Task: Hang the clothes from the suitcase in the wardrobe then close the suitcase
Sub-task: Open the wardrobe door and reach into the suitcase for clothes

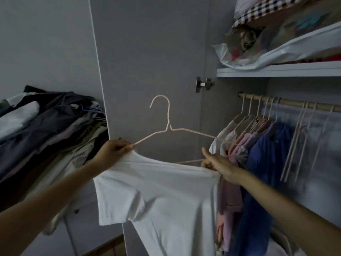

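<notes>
A white T-shirt (166, 196) hangs in front of me, held up before the open wardrobe. A thin pink wire hanger (168, 126) sits partly inside its neck opening, hook pointing up. My left hand (112, 152) pinches the shirt's left shoulder together with the hanger's left arm. My right hand (215, 163) grips the shirt's right shoulder edge near the hanger's lower bar. The wardrobe rail (287, 101) runs at the right, carrying pink and blue clothes (262, 163) and several bare hangers (299, 145). The suitcase is out of view.
The grey wardrobe door (147, 61) stands open right behind the shirt. A pile of dark and pale clothes (48, 130) lies on a white cabinet at the left. The shelf (276, 71) above the rail holds a plastic bag and folded bedding.
</notes>
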